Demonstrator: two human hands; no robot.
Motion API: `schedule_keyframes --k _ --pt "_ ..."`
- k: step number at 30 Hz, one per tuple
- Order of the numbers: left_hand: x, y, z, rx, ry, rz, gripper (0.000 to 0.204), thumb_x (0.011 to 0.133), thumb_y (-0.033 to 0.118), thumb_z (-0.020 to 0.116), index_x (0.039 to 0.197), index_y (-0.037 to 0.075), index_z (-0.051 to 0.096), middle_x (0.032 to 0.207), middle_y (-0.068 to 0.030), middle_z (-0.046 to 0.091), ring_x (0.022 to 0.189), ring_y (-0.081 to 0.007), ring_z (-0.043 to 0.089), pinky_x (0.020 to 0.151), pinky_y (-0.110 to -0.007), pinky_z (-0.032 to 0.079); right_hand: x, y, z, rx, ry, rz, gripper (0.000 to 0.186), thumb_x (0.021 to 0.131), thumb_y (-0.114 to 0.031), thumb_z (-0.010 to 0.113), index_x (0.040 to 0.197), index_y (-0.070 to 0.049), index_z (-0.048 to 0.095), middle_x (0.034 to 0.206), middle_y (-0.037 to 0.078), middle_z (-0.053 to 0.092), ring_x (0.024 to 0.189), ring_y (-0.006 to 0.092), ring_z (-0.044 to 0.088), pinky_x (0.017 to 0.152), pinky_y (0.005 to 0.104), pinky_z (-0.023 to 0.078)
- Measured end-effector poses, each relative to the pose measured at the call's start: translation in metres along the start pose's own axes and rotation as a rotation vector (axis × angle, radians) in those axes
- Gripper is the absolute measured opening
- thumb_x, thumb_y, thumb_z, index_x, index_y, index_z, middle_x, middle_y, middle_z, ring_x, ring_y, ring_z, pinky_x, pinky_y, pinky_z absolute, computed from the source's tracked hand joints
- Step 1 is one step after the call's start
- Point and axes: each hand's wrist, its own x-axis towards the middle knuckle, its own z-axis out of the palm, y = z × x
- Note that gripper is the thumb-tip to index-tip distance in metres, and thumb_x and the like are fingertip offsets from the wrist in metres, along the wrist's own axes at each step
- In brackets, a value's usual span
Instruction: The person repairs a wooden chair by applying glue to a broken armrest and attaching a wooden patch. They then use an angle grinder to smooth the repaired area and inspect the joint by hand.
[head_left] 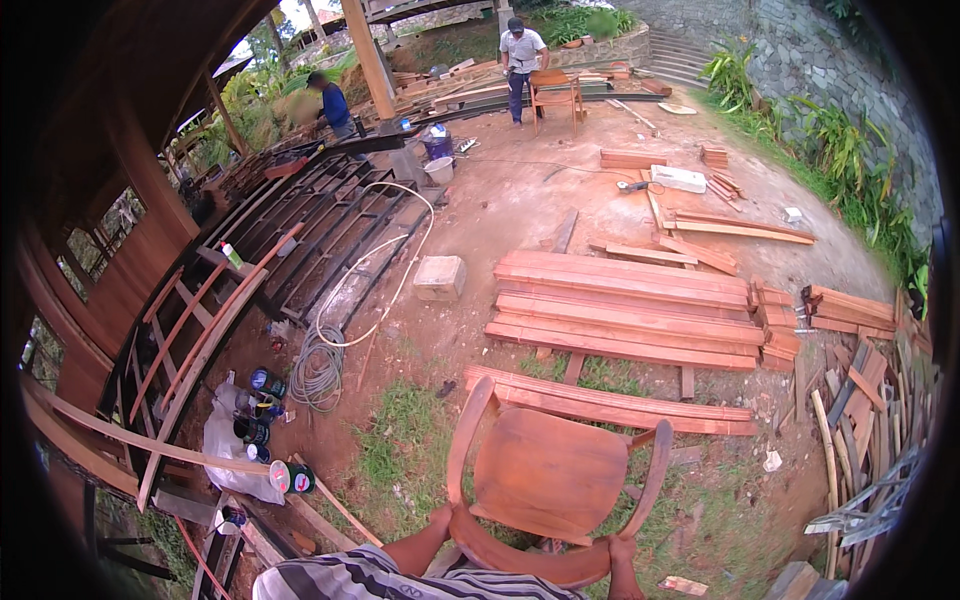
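Note:
A brown wooden armchair point(550, 468) stands directly before me, its curved back rail nearest my body and its seat facing away. My left hand point(441, 516) is closed round the left end of that rail, where it meets the armrest. At the rail's right end, my right hand point(621, 549) grips the wood in the same way. The fingers of both hands are partly hidden by the frame. Just beyond the chair's front lie reddish planks point(610, 402) on the ground.
A large stack of red boards point(625, 310) lies ahead. Paint cans point(292, 477) and a coiled hose point(318, 375) sit to the left, near a black metal frame point(320, 240). Poles and scrap point(870, 440) are heaped right. One person point(522, 60) stands by another chair point(556, 97); a second point(335, 105) works far left.

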Motion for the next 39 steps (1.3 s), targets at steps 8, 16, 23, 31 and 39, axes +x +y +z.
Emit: schedule_keyframes --k 8,16,23,31,39 --pt "-0.025 0.027 0.003 0.029 -0.105 -0.081 0.030 0.100 0.029 0.056 0.109 0.004 0.069 0.098 -0.0139 0.072 0.079 -0.0276 0.072 0.069 -0.045 0.060 0.020 0.014 0.001 -0.122 -0.088 0.018 0.041 0.073 -0.021 0.079 0.103 0.005 0.070 0.094 0.018 0.073 0.087 0.0265 0.071 0.077 0.0388 0.057" --pt "0.027 0.038 -0.035 0.313 -0.535 -0.132 0.045 0.106 0.043 0.041 0.113 0.006 0.067 0.101 -0.0105 0.073 0.091 -0.0246 0.071 0.081 -0.039 0.058 -0.006 -0.062 -0.002 -0.962 0.077 -0.016 0.069 0.076 -0.033 0.079 0.131 0.005 0.059 0.119 0.024 0.069 0.114 0.0393 0.065 0.098 0.0455 0.053" --pt "0.138 0.071 -0.176 0.308 -0.519 -0.010 0.025 0.102 0.027 0.055 0.104 0.006 0.069 0.088 -0.0067 0.073 0.057 -0.0134 0.061 0.049 -0.028 0.048 -0.162 -0.191 0.135 -0.846 0.268 -0.410 0.058 0.089 -0.028 0.068 0.136 0.003 0.054 0.116 0.029 0.067 0.111 0.0434 0.065 0.095 0.0494 0.051" --pt "0.248 0.043 -0.514 -0.262 -0.204 -0.124 0.033 0.092 0.030 0.053 0.099 -0.001 0.064 0.095 -0.0259 0.068 0.077 -0.0355 0.066 0.062 -0.040 0.053 -0.221 -0.253 0.397 -0.692 -0.118 -0.530 0.069 0.097 -0.040 0.061 0.150 0.000 0.039 0.132 0.034 0.058 0.123 0.0504 0.056 0.105 0.0504 0.045" --pt "0.216 -0.022 -0.634 -0.350 -0.186 -0.223 0.066 0.089 0.037 0.047 0.133 -0.012 0.045 0.139 -0.0393 0.047 0.124 -0.0525 0.052 0.100 -0.057 0.045 -0.203 -0.246 0.433 -0.774 0.007 -0.437 0.100 0.090 -0.013 0.068 0.162 -0.016 -0.002 0.148 0.025 0.048 0.128 0.0432 0.054 0.108 0.0514 0.042"
